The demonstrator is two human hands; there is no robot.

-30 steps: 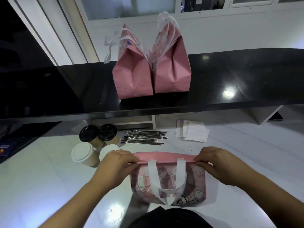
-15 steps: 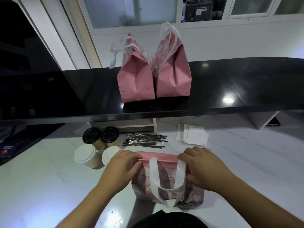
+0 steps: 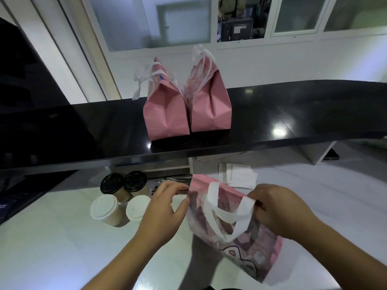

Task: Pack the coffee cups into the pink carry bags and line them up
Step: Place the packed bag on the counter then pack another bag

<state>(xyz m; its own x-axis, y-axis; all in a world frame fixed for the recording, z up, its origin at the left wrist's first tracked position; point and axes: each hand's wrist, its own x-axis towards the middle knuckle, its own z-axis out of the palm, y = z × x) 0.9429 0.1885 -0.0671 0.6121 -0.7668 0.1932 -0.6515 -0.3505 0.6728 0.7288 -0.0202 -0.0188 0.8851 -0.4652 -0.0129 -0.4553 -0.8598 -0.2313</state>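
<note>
A flat pink carry bag (image 3: 240, 233) with white handles hangs tilted over the white counter, its top edge slanting down to the right. My left hand (image 3: 165, 208) pinches its upper left edge. My right hand (image 3: 278, 208) grips the top edge on the right, by a white handle. Left of the bag stand several coffee cups: two with white lids (image 3: 104, 208) in front and two with black lids (image 3: 123, 183) behind. Two filled pink bags (image 3: 186, 114) stand side by side on the black upper shelf.
The black glossy shelf (image 3: 293, 114) overhangs the back of the white counter (image 3: 52, 248). Under it lie a bundle of dark stirrers (image 3: 169, 182) and a stack of white napkins (image 3: 238, 176). A dark panel stands at the far left.
The bag has been lifted off the counter and tilted, its right side dropping. Both hands have shifted along its top edge and the view has tipped upward.
</note>
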